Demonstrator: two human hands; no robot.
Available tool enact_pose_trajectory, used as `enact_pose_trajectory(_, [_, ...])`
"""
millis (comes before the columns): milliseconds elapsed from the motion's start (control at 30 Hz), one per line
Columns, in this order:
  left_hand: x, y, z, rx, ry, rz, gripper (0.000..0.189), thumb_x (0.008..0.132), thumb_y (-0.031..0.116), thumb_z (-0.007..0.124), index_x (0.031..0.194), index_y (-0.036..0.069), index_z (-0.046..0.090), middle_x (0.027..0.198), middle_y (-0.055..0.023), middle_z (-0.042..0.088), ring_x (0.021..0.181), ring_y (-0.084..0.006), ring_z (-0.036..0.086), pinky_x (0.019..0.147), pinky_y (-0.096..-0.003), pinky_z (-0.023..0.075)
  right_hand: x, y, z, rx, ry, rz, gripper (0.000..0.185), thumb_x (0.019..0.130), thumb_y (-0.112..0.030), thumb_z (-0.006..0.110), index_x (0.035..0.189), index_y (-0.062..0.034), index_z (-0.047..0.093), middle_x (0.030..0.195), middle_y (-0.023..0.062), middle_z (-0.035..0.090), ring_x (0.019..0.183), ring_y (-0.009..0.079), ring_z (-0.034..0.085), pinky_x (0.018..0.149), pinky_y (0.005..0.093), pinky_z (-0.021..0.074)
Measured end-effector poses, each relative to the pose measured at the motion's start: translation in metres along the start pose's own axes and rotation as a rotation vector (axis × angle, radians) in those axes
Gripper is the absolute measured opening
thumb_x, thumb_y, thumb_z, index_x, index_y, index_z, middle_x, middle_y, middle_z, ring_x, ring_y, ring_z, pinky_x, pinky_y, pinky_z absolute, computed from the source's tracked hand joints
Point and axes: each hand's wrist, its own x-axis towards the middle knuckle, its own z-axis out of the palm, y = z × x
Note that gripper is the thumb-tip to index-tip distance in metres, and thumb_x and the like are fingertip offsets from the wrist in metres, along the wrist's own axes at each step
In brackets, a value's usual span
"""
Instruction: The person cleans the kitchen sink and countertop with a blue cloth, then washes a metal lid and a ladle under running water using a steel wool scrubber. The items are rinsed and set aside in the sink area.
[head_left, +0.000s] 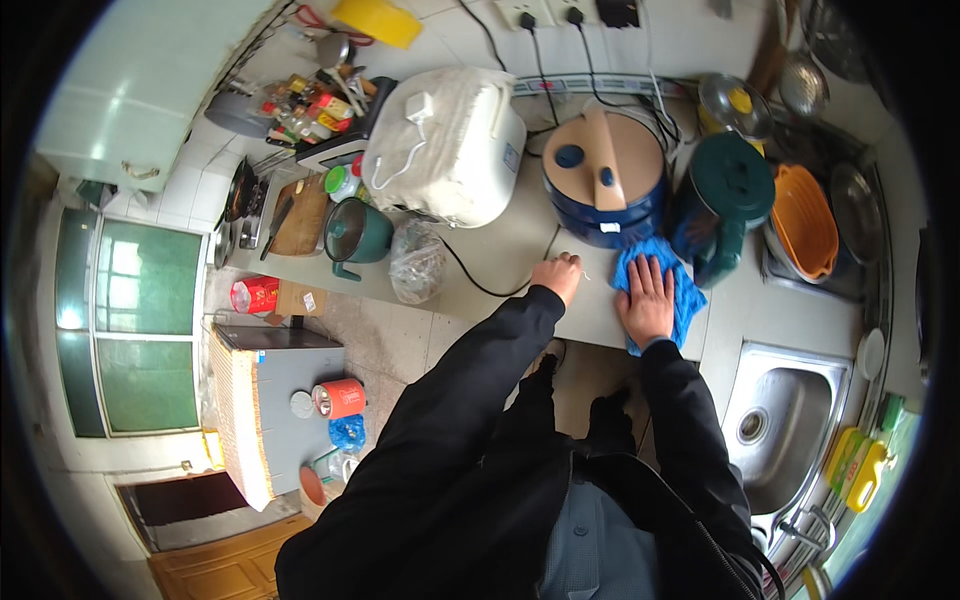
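My right hand (649, 304) lies flat on a crumpled blue cloth (685, 300), its fingers stretched out and pressing the cloth to the light countertop (592, 315). To the left, my left hand (558, 278) is curled into a fist just over the counter. A thin white scrap (587, 275) pokes out beside its fingers; the rest is hidden. Right behind the cloth stands a dark blue pressure cooker (606, 176) with a beige lid and handle. A dark green electric kettle (724, 202) is close to the cloth's right side.
A white appliance under a cloth cover (442, 146), a knotted plastic bag (418, 260), a green lidded pot (358, 232) and a cutting board with a knife (298, 217) line the left. An orange basket (805, 221) and a steel sink (784, 427) are at right. A black cord (487, 291) crosses the counter.
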Motion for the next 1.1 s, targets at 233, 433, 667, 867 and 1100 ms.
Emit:
enact_pose_trajectory(233, [0.028,-0.150,-0.186,-0.225,0.619,-0.120,0.011,0.088,0.024,0.068,0.093,0.015,0.070,0.080,-0.0104,0.070,0.073,-0.0323,0.069,0.062,-0.0403,0.0540,0.023,-0.031,0.015,-0.202,-0.025,0.353,0.062,0.093,-0.033,0.049,0.148,-0.0055,0.043,0.157,0.0137,0.036,0.149,0.0317,0.026,0.121,0.0533,0.0114])
enact_pose_trajectory(433, [0.109,-0.310,-0.213,0.151,0.420,-0.222,0.018,0.084,0.031,0.068,0.094,0.018,0.076,0.090,-0.0151,0.072,0.087,-0.0366,0.068,0.075,-0.0445,0.0548,0.017,-0.099,0.041,0.055,-0.051,0.072,0.065,0.084,-0.024,0.062,0.145,-0.0076,0.046,0.152,0.0143,0.043,0.145,0.0346,0.031,0.119,0.0564,0.0184])
enact_pose_trajectory(667, [0.069,-0.319,-0.226,-0.239,0.633,0.047,0.026,0.100,0.015,0.058,0.120,0.002,0.068,0.116,-0.0162,0.069,0.102,-0.0261,0.068,0.089,-0.0342,0.0539,-0.052,0.026,-0.022,-0.176,0.150,0.467,0.062,0.094,-0.043,0.056,0.148,-0.0132,0.045,0.155,0.0115,0.040,0.146,0.0330,0.030,0.120,0.0543,0.0183])
enact_pose_trajectory(867, [-0.030,-0.189,-0.189,-0.287,0.636,0.231,0.020,0.097,0.007,0.062,0.112,-0.005,0.068,0.096,-0.0164,0.068,0.077,-0.0260,0.063,0.069,-0.0349,0.0516,-0.015,0.113,-0.062,-0.253,0.251,0.736,0.057,0.093,-0.038,0.055,0.142,-0.0081,0.050,0.150,0.0157,0.043,0.143,0.0356,0.031,0.118,0.0559,0.0202])
enact_pose_trajectory(1100, [-0.090,-0.004,-0.125,-0.730,-0.018,0.692,0.019,0.088,-0.003,0.062,0.105,-0.002,0.070,0.089,-0.0143,0.066,0.080,-0.0276,0.063,0.072,-0.0351,0.0517,-0.095,0.068,-0.040,-0.168,0.385,0.726,0.061,0.097,-0.043,0.051,0.150,-0.0142,0.042,0.158,0.0147,0.033,0.148,0.0337,0.027,0.121,0.0551,0.0144])
